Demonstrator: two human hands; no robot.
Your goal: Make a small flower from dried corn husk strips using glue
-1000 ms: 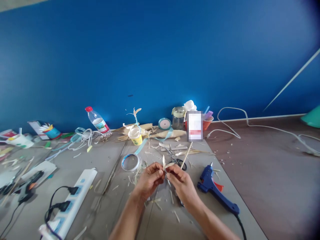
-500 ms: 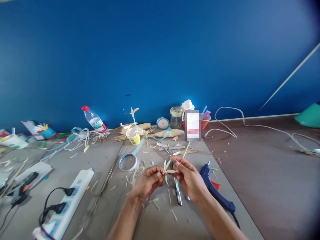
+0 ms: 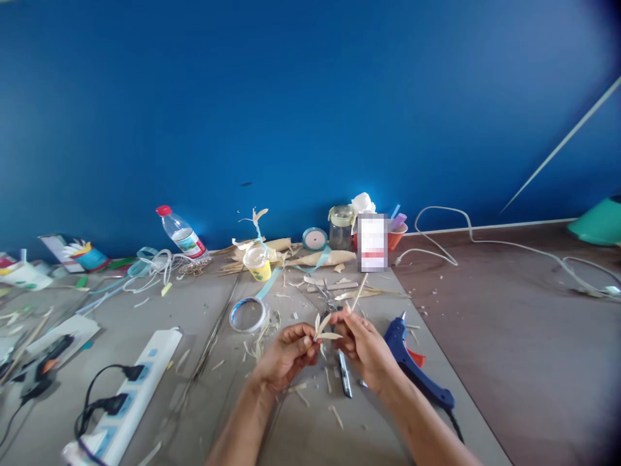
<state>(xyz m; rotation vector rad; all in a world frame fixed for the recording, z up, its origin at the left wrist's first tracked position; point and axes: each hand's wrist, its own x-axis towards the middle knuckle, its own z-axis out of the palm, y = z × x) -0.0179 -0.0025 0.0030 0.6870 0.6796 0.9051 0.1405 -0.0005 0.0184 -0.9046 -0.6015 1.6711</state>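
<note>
A small sprig of pale, leaf-shaped husk pieces (image 3: 328, 336) is pinched by the closed thumb and fingers of my left hand (image 3: 291, 353). My right hand (image 3: 366, 346) has its fingers bent closed beside the sprig's tips. From that hand a thin pale stick (image 3: 359, 292) points up and away; its lower end is hidden by the fingers. Below and between my hands lie a utility knife (image 3: 345, 375) and, partly covered, scissors (image 3: 328, 298). A blue glue gun (image 3: 417, 369) rests to the right of my right hand.
Husk scraps (image 3: 264, 340) litter the table around a tape roll (image 3: 248, 315). Farther back stand a yellow cup (image 3: 258, 264) with a husk plant, a glass jar (image 3: 341, 230) and a tilted bottle (image 3: 184, 236). A power strip (image 3: 145, 369) with plugged cords lies left.
My right fingers have shifted slightly, and the thumb and index now sit closer to the stick's base. My left hand keeps the sprig in nearly the same place.
</note>
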